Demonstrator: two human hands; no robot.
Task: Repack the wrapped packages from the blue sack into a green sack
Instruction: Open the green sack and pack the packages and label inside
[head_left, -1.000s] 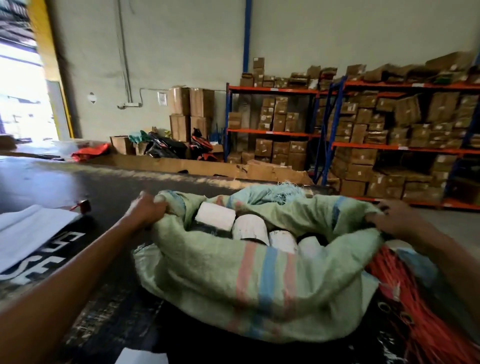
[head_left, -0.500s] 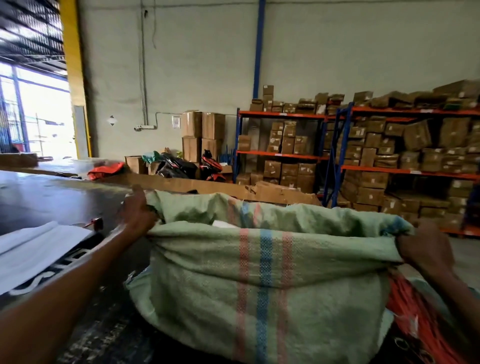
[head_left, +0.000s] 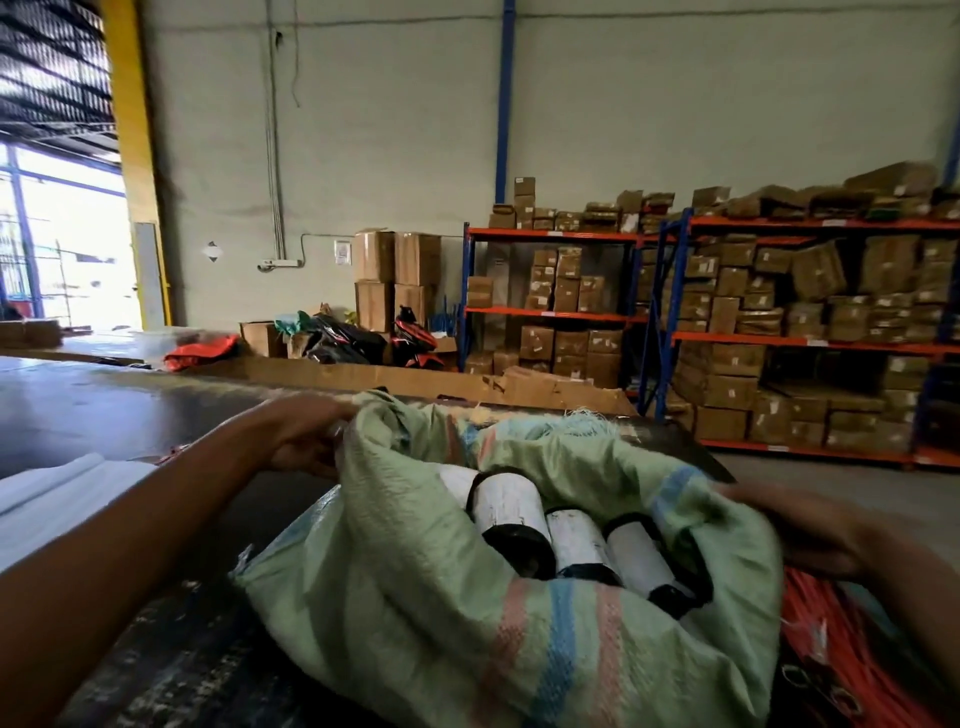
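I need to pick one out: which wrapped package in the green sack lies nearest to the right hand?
The rightmost wrapped package, beside the sack's right rim that the right hand grips; the other packages lie further left.

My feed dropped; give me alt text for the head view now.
Both hands, left and right, grip the rim of an open pale green woven sack holding white-wrapped cylindrical packages on a dark table; carton-filled shelves stand behind.
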